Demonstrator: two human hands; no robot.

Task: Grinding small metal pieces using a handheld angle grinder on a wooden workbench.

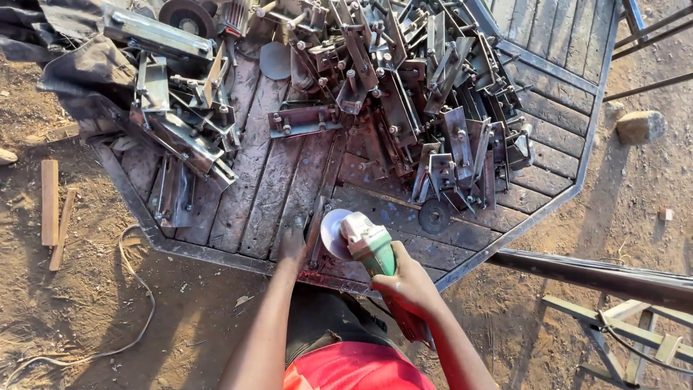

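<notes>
A green-bodied angle grinder with a grey gear head and round disc is being held at the near edge of an octagonal steel-framed work table with dark plank top, its disc standing against a narrow flat metal strip lying there. The right hand is wrapping closed around the grinder's body; the left hand is pressing flat on the table just left of the strip, seemingly steadying it, though its fingers are in shadow. Good practice here, as a judgement: the work should be kept pinned, the disc met at a shallow angle, and the left fingers kept clear of the wheel. Just right of the grinder, a loose dark round disc is lying on the planks. Farther away, a large heap of bolted steel brackets is filling the far right of the table; a smaller pile of similar brackets is sitting at far left beside dark cloth. On the dirt at left, wooden offcuts and a pale cable are resting. No packages, labels or signs are showing.
</notes>
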